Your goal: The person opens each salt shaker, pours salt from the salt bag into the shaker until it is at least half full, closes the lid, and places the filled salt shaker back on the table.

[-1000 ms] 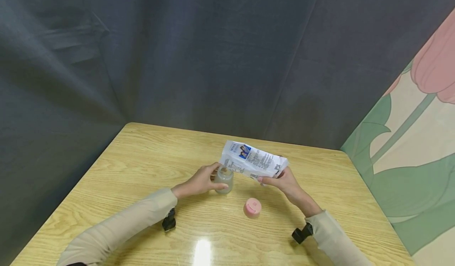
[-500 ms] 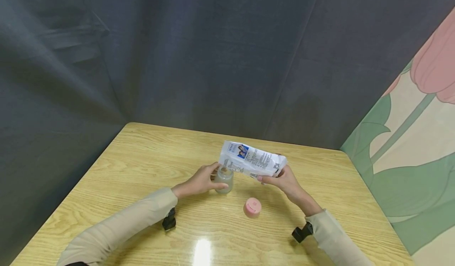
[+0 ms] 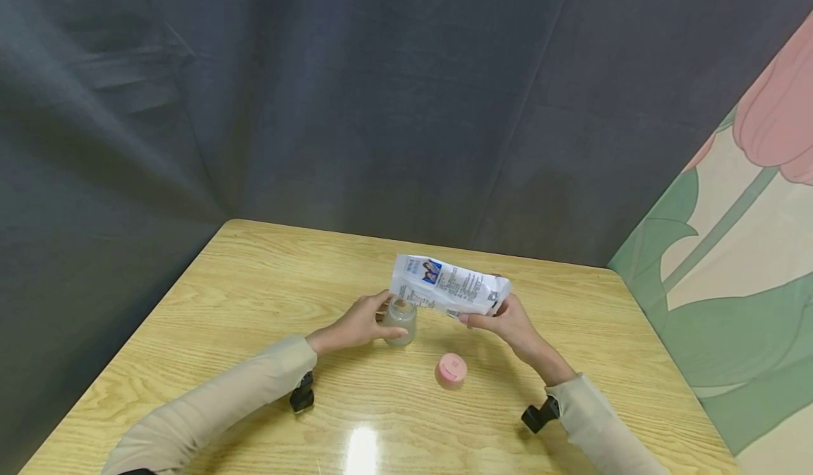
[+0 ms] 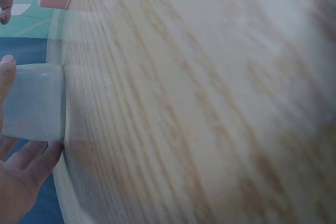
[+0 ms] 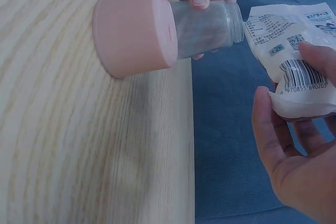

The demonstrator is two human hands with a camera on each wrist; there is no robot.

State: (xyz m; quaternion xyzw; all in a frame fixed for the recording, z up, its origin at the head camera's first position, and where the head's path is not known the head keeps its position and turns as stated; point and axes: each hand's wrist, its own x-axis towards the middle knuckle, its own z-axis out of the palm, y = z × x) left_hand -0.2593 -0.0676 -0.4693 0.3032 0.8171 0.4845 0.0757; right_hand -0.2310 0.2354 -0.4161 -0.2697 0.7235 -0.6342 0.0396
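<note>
My left hand (image 3: 357, 325) grips a small clear glass jar (image 3: 400, 325) that stands uncapped on the table, thumb on the near side and fingers round the far side. In the left wrist view the jar (image 4: 35, 102) looks cloudy white in its lower part. My right hand (image 3: 508, 325) holds a white printed pouch (image 3: 454, 284) by its bottom end, tilted so its other end lies over the jar's mouth. The right wrist view shows the pouch (image 5: 302, 51) with a barcode, its far edge at the jar's threaded rim. Whether anything flows between them cannot be made out.
A pink lid (image 3: 451, 371) sits on the wooden table (image 3: 305, 263), right of the jar and nearer me. A dark curtain (image 3: 381, 108) hangs behind the table's far edge. At the right is a panel with painted tulips (image 3: 749, 249).
The pouch has shifted slightly to the left and its far end has dipped a little over the jar. My left hand, the jar and the lid have stayed in place.
</note>
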